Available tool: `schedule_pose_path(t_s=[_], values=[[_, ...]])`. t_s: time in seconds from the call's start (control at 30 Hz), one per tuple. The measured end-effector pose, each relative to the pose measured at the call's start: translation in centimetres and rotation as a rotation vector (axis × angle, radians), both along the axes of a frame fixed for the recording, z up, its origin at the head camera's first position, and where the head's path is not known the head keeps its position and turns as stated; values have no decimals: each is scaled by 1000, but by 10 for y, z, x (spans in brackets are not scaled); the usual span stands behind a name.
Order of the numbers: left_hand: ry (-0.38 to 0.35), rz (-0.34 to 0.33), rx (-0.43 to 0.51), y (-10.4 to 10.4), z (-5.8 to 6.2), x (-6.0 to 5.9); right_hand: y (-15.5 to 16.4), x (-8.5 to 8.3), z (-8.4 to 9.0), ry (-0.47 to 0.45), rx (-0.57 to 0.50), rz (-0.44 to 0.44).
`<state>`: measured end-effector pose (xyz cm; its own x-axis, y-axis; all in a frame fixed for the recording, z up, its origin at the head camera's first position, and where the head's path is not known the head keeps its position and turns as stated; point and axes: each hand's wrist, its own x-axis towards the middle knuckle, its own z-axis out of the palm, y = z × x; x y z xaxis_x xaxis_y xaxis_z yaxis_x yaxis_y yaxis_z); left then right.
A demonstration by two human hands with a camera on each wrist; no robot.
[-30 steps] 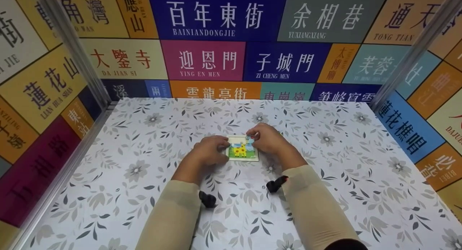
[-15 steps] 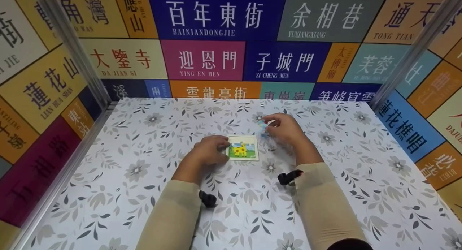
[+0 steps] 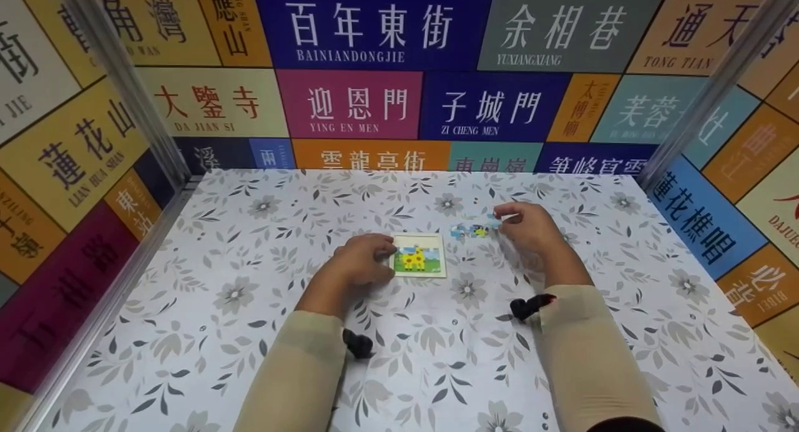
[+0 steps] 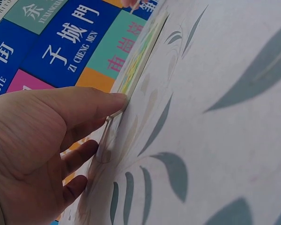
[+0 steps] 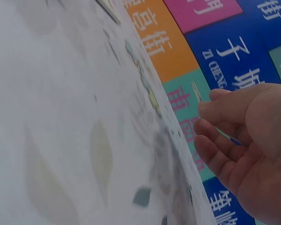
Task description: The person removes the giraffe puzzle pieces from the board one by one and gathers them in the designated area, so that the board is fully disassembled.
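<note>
A small square puzzle board [image 3: 419, 255] with a yellow giraffe picture lies flat on the flowered table [image 3: 249, 307]. My left hand [image 3: 368, 260] rests beside it, and the thumb [image 4: 100, 101] presses against the board's [image 4: 139, 58] left edge while the other fingers curl loosely on the table. My right hand [image 3: 521, 223] is to the right of the board and beyond it, pinching a thin puzzle piece [image 5: 196, 91] at its fingertips. Just left of that hand, a few loose pieces [image 3: 469, 231] lie on the table, also seen as loose pieces [image 5: 152, 99] in the right wrist view.
Walls covered with coloured sign panels [image 3: 374, 101] close in the table on three sides, with metal posts [image 3: 125, 82] at the back corners. Black wrist cameras [image 3: 359, 344] sit under both beige sleeves.
My right hand lifted a piece from the board's upper right corner and carried it right and away, over to the loose pieces. The left hand and board stayed put.
</note>
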<state>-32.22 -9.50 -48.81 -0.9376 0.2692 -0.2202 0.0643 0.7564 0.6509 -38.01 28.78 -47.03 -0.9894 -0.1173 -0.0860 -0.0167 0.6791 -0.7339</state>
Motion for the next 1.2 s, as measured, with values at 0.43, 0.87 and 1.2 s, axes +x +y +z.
schedule_pose_path(t_s=[0.43,0.87,1.2], values=[[-2,12,5,1,2,3,12,-1,-13,-59,-7,-10],[23,28,22,0,1,5,12,-2,-19,-33,26,22],[11,26,7,0,1,4,12,-2,-20,-52,40,15]])
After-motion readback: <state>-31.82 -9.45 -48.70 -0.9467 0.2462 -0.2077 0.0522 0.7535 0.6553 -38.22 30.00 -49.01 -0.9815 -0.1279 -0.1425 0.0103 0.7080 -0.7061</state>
